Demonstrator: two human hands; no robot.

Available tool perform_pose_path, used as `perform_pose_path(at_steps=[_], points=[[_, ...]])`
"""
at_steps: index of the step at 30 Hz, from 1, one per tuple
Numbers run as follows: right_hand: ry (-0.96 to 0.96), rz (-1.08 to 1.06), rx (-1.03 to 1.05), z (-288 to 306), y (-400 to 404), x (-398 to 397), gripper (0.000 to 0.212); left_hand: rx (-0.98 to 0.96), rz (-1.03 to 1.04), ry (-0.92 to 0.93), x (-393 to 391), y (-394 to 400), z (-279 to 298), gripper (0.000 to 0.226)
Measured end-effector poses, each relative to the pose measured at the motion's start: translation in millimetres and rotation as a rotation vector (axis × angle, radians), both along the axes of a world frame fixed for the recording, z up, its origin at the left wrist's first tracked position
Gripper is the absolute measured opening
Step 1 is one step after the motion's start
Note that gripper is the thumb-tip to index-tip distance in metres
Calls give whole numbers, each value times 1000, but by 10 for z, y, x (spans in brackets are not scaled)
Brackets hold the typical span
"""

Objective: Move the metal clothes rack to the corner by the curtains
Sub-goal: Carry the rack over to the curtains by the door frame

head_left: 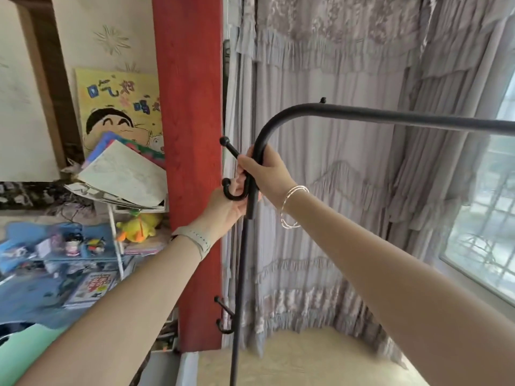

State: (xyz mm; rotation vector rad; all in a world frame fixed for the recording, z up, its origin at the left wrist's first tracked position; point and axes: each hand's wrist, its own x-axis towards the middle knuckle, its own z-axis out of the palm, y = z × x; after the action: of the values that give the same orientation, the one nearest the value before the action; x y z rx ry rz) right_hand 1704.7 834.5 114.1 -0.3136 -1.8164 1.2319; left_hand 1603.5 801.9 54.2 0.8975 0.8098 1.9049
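Rack: the metal clothes rack [252, 196] stands upright close before the curtains [320, 218], beside the red pillar [192, 162].
Left hand: my left hand [225, 207] is wrapped round the upright post at the lower hook [231, 190].
Right hand: my right hand [262, 171] is clasped round the post just under the bend.
Technique: I judge it best to keep the post vertical, lift evenly with both hands, and keep the hooks clear of the fabric.
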Motion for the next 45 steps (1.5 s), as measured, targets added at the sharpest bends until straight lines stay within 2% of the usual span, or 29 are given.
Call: perform_pose_path(at_steps=[2,3,6,10,13,17,20,26,35,40,45], points=[[-6,-7,-16,-66,-13,-31,14,-105,63,198,-7,28,-103,27],[1,-12,-24,-84,-21,-58,16,-159,84,230,24,62,-133,30],[23,-50,-10,-97,18,-164,18,-306,62,161,42,112,-251,33],[7,-84,-13,-159,124,-249,16,-363,-89,160,-43,55,-551,45],[14,-100,-24,-216,201,-277,15,-304,-137,155,-32,18,-624,51],[38,-64,-54,-208,259,-304,16,-211,-127,196,-20,-15,-622,43],[42,-22,-69,-212,276,-297,18,-204,-154,196,-22,-31,-622,46],[36,23,-84,-200,260,-243,20,-157,-259,117,-52,-40,-679,38],[34,18,-65,-221,244,-175,19,-157,-343,182,-74,-49,-708,37],[37,57,-59,-226,332,-77,18,-97,-354,56,16,-23,-724,31],[29,59,-58,-195,332,-104,18,-65,-300,50,7,-9,-717,30]])
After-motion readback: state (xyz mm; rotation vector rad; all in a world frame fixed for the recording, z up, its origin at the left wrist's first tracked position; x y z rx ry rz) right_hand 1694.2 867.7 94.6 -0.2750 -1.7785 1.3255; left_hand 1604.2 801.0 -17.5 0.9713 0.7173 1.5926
